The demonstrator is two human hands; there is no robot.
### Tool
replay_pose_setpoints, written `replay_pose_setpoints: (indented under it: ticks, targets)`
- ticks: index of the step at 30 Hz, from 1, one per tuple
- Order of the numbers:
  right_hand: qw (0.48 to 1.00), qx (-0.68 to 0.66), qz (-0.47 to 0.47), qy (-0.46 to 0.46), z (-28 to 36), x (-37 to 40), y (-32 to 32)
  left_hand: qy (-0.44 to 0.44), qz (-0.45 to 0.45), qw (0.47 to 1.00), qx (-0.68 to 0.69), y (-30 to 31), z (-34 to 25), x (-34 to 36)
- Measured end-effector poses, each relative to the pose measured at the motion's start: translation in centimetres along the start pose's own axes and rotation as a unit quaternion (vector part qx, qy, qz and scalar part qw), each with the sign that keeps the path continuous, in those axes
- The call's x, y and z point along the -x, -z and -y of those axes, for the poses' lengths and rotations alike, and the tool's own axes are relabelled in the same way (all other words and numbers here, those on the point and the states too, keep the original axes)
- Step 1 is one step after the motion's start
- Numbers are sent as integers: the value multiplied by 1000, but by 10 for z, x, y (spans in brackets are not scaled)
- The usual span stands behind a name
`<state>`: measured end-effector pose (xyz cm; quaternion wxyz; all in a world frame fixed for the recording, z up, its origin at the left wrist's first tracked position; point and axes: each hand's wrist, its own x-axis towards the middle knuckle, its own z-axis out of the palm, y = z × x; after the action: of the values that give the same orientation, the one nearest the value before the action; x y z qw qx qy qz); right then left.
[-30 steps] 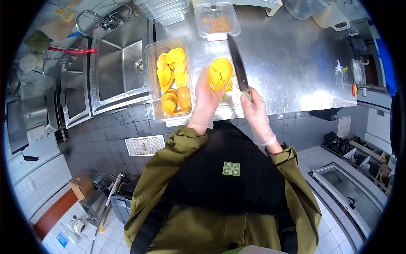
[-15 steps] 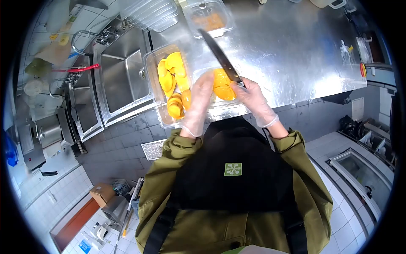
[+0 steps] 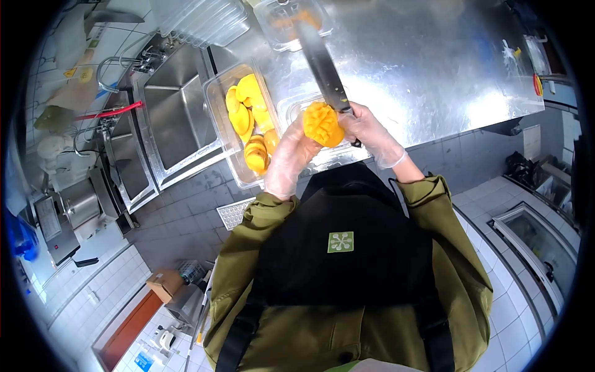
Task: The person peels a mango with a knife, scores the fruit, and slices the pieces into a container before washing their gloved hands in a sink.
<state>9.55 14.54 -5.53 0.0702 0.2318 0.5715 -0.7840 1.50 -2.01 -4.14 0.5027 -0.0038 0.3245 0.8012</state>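
Observation:
A mango half (image 3: 323, 124), scored into cubes that bulge outward, is held up in front of me. My left hand (image 3: 291, 155), in a clear glove, is closed on its left side. My gloved right hand (image 3: 374, 134) is closed around the handle of a knife (image 3: 325, 67), whose blade points away from me, and its fingers also touch the mango's right edge. Beneath the hands lies a clear plastic container (image 3: 291, 106), partly hidden. Left of my left hand, a long clear tub (image 3: 214, 93) holds several peeled mango pieces (image 3: 249, 93).
Under everything runs a steel counter (image 3: 427, 68). At its left are a sink (image 3: 180, 124) and a faucet (image 3: 124, 61). A lidded clear container (image 3: 291, 25) with orange contents and stacked clear containers (image 3: 201, 22) stand at the back.
The mango half was flat with cut lines; now it is lifted and turned outward, its cubes spread. Both hands have closed in on it, and the knife has shifted slightly.

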Motion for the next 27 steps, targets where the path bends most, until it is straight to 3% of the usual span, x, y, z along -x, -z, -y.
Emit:
replay_pose_setpoints:
  ticks: [3, 9, 16, 18, 20, 21, 23, 26, 27]
  targets:
    - [965, -250, 65, -36, -10, 6, -3, -61, -5, 997, -36, -18, -1, 6]
    - [930, -352, 106, -32, -21, 13, 1, -38, 12, 994, -102, -12, -2, 9]
    - [896, -439, 19, -66, 5, 20, -27, -72, -43, 996, 14, 6, 27, 13]
    - [930, -358, 47, -66, -1, 9, -16, -98, -71, 992, 44, 15, 26, 10]
    - [992, -125, 0, 19, -9, 10, -6, -95, -47, 994, 17, 18, 16, 17]
    - [998, -17, -40, 51, 1, 15, -5, -94, -35, 995, 4, 15, 11, 19]
    - [990, 116, -82, 13, 26, 29, -6, -98, -51, 993, -35, 12, 8, 17]
    - [962, 220, -60, 150, -22, 27, 4, -103, -144, 981, -75, 25, 19, 12]
    - [973, 199, 10, 115, -15, 34, 9, -104, -185, 973, -86, 23, 22, 11]
